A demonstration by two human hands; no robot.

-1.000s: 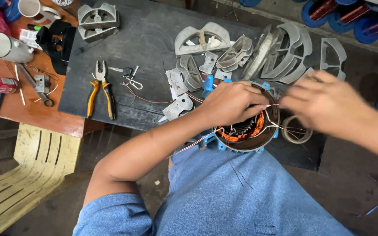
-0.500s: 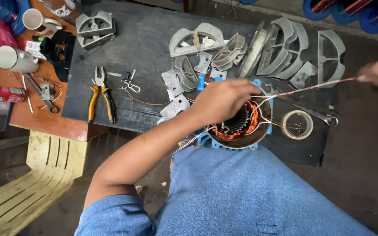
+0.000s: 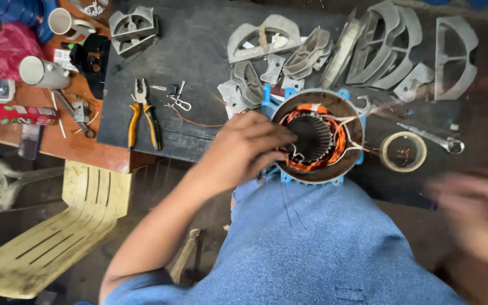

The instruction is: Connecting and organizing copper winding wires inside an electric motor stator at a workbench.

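Motor stator [image 3: 316,137] sits at the near edge of the dark table [image 3: 199,51], and my left hand [image 3: 244,148] grips its left rim, fingers curled into the bore. Right of the stator, my right hand [image 3: 478,212] is blurred; I cannot tell its grip. The tape roll [image 3: 403,151] lies between them.

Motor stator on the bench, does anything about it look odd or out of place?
The motor stator overhangs the near edge of the dark bench top, steadied by the left hand. Loose pale lead ends stick out over its copper windings. The right hand is blurred, off the stator.
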